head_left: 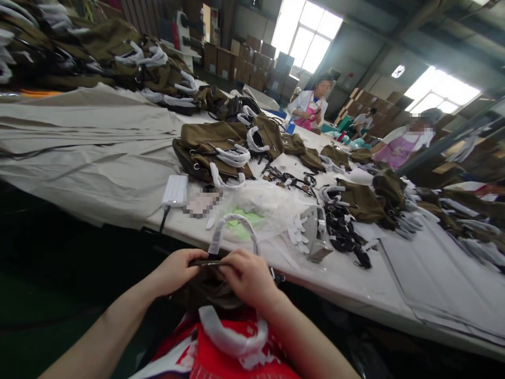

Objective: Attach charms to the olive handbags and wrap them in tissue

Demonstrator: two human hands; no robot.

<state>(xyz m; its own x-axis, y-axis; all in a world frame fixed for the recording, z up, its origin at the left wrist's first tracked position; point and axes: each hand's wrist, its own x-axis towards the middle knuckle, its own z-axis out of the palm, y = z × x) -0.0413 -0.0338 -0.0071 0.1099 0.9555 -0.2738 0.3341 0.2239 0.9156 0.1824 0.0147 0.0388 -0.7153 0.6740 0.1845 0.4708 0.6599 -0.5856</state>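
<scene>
A dark olive handbag (215, 289) rests at my lap by the table's front edge, partly hidden by my hands. My left hand (179, 271) pinches the left part of the bag's top edge. At the right part of that same edge, my right hand (248, 273) is closed with the fingers bent over it. One handle in white wrapping (239, 218) arches up beyond my hands. The other wrapped handle (232, 337) hangs toward me over the red clothing (236, 363). The inside of the bag is mostly hidden.
On the table (118, 152) lie a white power bank (175, 190) with a cable, clear plastic bags (268, 205), a grey metal holder (316, 234) and black straps (343, 231). Olive handbags (213, 145) are piled behind. Co-workers (310, 108) stand across the table.
</scene>
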